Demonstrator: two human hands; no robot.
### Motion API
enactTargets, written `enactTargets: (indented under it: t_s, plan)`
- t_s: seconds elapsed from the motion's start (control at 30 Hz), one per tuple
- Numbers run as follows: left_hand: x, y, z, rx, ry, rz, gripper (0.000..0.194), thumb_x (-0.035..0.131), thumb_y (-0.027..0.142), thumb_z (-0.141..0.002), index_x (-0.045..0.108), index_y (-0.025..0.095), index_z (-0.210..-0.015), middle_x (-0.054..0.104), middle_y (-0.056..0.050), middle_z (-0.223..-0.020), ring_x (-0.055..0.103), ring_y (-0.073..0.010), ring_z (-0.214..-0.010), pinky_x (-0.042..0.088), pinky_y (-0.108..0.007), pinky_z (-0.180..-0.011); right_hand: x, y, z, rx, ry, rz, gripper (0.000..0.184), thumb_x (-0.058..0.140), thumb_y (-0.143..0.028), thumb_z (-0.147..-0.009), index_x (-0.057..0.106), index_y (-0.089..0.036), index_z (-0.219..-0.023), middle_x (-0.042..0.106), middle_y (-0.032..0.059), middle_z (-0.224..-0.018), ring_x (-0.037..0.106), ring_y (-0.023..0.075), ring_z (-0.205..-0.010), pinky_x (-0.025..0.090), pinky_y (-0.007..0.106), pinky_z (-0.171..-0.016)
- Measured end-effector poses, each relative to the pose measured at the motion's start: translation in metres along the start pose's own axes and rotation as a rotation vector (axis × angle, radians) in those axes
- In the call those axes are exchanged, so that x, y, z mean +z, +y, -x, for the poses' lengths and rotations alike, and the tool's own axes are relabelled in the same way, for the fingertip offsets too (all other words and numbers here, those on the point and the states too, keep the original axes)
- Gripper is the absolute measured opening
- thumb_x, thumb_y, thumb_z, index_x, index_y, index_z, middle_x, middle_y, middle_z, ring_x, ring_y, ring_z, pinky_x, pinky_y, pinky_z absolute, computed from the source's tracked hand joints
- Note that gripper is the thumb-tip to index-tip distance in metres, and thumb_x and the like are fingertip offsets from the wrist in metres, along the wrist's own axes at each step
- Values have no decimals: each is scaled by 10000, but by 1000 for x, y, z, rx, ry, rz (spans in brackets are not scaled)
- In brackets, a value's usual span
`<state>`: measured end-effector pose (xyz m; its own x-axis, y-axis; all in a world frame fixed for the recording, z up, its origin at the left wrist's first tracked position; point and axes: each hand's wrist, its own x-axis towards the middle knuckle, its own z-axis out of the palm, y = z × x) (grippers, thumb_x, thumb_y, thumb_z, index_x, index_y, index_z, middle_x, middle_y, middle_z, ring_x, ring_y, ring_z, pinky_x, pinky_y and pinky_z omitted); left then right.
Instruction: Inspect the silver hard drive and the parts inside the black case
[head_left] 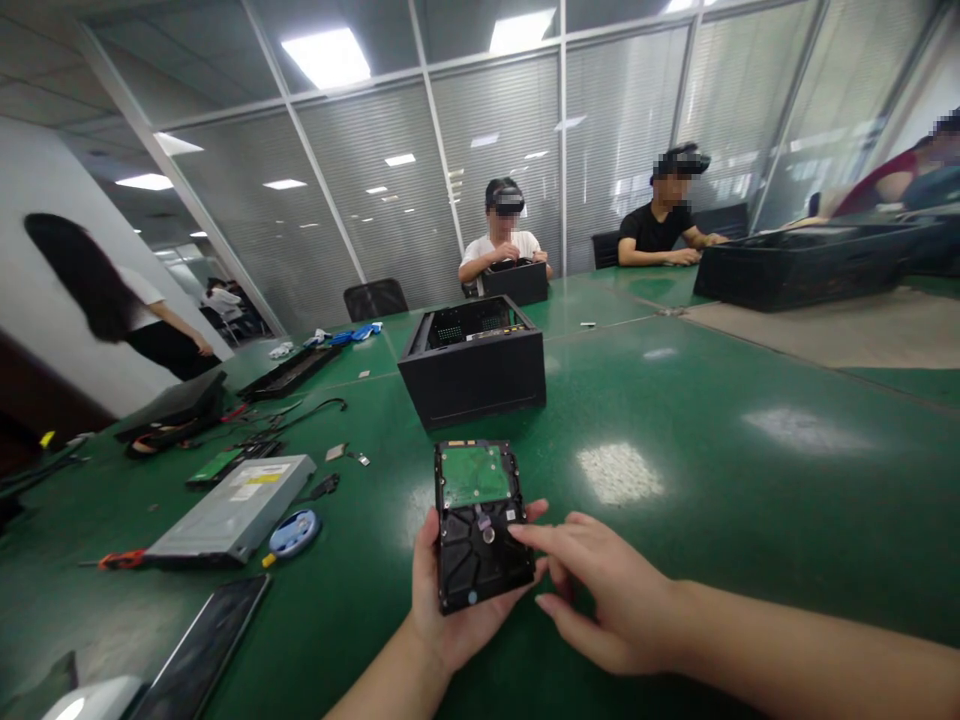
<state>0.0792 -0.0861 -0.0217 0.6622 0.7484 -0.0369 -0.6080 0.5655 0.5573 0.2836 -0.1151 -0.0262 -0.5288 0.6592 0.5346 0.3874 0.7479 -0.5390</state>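
A black hard drive (477, 520) with a green circuit board on its upper side lies in my left hand (442, 610), whose fingers wrap around its near end just above the green table (675, 420). My right hand (600, 590) reaches in from the right, index finger stretched toward the drive's right edge, the other fingers loosely curled, holding nothing. An open black computer case (472, 365) stands on the table just beyond the drive.
At left lie a grey optical drive (232, 508), a blue round object (294, 532), a small green board (216, 465), cables and a dark panel (196, 650). Two seated people work on black cases across the table. Another case (802, 265) sits far right. A person stands at left.
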Motion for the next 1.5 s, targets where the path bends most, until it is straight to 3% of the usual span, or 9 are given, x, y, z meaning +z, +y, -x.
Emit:
enactTargets:
  t_s: [0.37, 0.57, 0.67, 0.8, 0.97, 1.07, 1.2, 1.37, 1.5]
  plan:
    - [2, -1, 0, -34, 21, -51, 856, 372, 755, -802, 571, 85, -1296, 521, -208, -1406, 480, -369, -1281, 358, -487, -1055, 8, 5, -3, 179, -71, 66, 630, 529, -158, -792, 402, -186, -1408, 630, 13, -737, 561, 173, -679, 424, 352, -708]
    - [-3, 6, 0, 31, 78, -60, 699, 390, 641, -859, 607, 95, -1237, 544, -210, -1376, 581, -318, -1123, 446, -467, -940, 7, 10, -5, 260, -184, -31, 662, 547, -159, -794, 385, -213, -1434, 567, -19, -707, 504, 143, -623, 393, 289, -614]
    - [-7, 18, -1, 95, 184, -167, 581, 452, 536, -851, 616, 113, -1214, 535, -192, -1385, 601, -314, -1071, 486, -460, -860, 5, 17, -5, 304, -200, -132, 655, 540, -157, -819, 367, -234, -1446, 532, -35, -704, 480, 122, -601, 370, 260, -579]
    - [-12, 50, 2, 260, 465, -617, 549, 577, 439, -782, 598, 113, -1223, 596, -174, -1264, 604, -318, -1056, 483, -439, -865, 2, 24, -3, 344, -178, -202, 625, 522, -155, -852, 362, -237, -1450, 508, -43, -703, 461, 105, -582, 365, 251, -575]
    - [-30, 94, 9, 537, 911, -1762, 947, 753, 474, -639, 390, 186, -1465, 476, -144, -1323, 456, -370, -1248, 319, -472, -1075, 1, 26, -2, 369, -162, -229, 611, 523, -151, -856, 376, -221, -1445, 522, -36, -714, 475, 104, -598, 391, 251, -597]
    - [-48, 106, 11, 408, 1092, -2055, 959, 669, 548, -697, 315, 160, -1500, 475, -164, -1288, 499, -356, -1197, 367, -447, -1027, 4, 28, -2, 368, -167, -220, 608, 523, -152, -858, 375, -222, -1443, 542, -31, -724, 488, 105, -605, 403, 251, -603]
    - [-61, 108, 10, 151, 1250, -2217, 931, 610, 585, -705, 338, 146, -1480, 523, -176, -1224, 547, -353, -1122, 412, -423, -945, 5, 33, -2, 374, -102, -165, 573, 507, -152, -864, 385, -216, -1420, 574, -11, -764, 526, 119, -641, 425, 264, -621]
    - [-59, 106, 7, 34, 1279, -2230, 967, 587, 607, -687, 304, 143, -1487, 540, -204, -1231, 549, -379, -1106, 427, -457, -893, 2, 38, -11, 338, 66, -57, 494, 516, -180, -872, 417, -211, -1354, 630, 29, -887, 603, 158, -785, 486, 323, -761]
    - [-62, 106, 5, 11, 1279, -2221, 964, 578, 613, -679, 328, 137, -1479, 539, -216, -1230, 532, -389, -1127, 422, -466, -896, -10, 49, -60, 215, 197, 202, 448, 591, -241, -845, 488, -193, -1278, 628, 76, -1034, 598, 203, -949, 478, 386, -893]
